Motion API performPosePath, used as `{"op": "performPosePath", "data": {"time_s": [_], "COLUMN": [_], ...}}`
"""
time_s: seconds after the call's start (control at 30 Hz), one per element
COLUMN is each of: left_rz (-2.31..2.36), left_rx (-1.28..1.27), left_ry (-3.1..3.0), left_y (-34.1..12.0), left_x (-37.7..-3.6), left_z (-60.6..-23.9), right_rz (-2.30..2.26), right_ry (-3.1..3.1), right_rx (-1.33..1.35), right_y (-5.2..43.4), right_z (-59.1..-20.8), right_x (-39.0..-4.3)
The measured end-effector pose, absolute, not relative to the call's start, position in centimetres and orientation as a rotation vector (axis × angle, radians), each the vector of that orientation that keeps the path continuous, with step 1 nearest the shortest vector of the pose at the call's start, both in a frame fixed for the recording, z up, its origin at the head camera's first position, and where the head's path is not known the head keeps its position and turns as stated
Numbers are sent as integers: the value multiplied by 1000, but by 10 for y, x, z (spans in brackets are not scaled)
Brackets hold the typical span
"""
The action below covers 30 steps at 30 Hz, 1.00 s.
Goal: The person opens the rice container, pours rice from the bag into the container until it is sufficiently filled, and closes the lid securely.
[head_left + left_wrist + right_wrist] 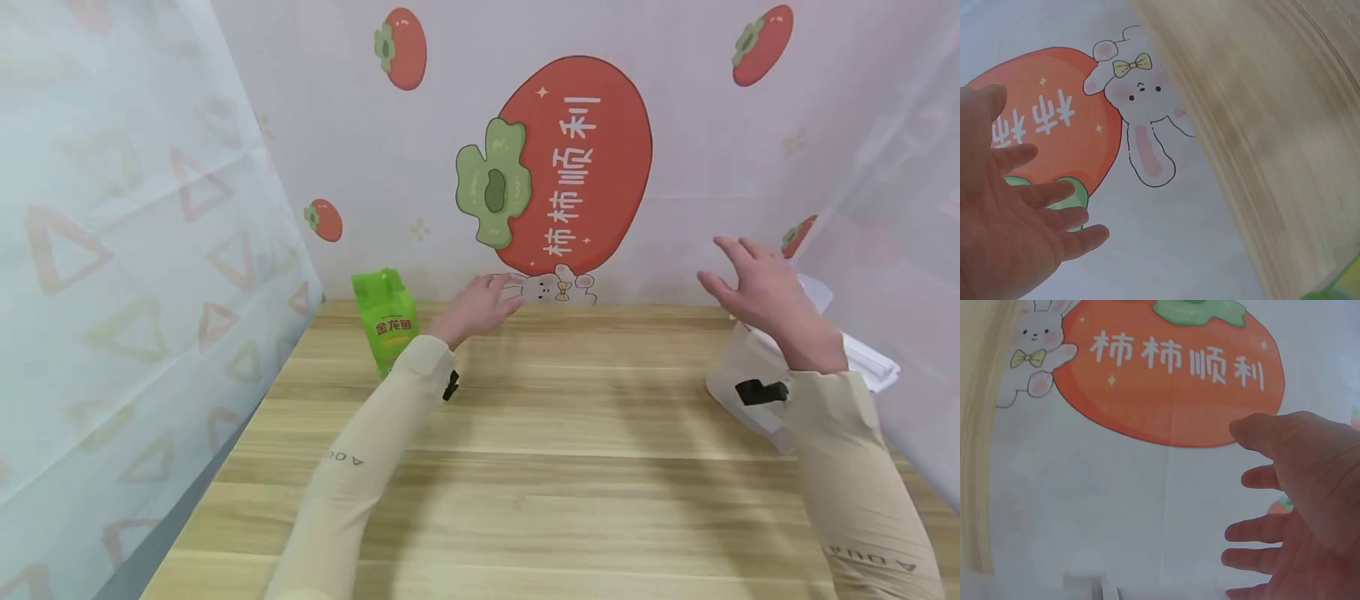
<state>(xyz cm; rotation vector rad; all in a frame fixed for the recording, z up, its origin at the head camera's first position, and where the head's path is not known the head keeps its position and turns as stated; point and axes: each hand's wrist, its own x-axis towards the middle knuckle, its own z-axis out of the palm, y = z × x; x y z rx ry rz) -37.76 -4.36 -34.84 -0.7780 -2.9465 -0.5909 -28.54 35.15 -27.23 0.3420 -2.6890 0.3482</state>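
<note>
Beige sleeves (pixel 352 467) fill the near edge of the head view, running out over the wooden counter (pixel 555 450); the left hand (pixel 480 307) hovers above the counter's far side with fingers straight and spread, holding nothing, just right of a green packet (pixel 387 321) that stands upright near the back left corner, close to the hand but apart from it; the right hand (pixel 757 287) is raised with its fingers loosely extended and empty, directly above a white lidded container (pixel 738 383) at the counter's right edge; whether it touches the container cannot be told; behind both hands hangs a backdrop printed with a large red persimmon (pixel 577 158) and a small white rabbit (pixel 1138 125); both wrist views show open palms against that backdrop.
</note>
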Motion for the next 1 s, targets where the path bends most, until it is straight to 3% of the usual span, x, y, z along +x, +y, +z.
{"op": "performPosePath", "data": {"time_s": [1.0], "left_rz": [-1106], "left_rx": [-841], "left_ry": [-2868], "left_y": [5], "left_x": [-366], "left_z": [-379], "right_rz": [511], "right_ry": [-2919], "right_rx": [65], "right_y": [435], "right_z": [-285], "right_x": [-250]}}
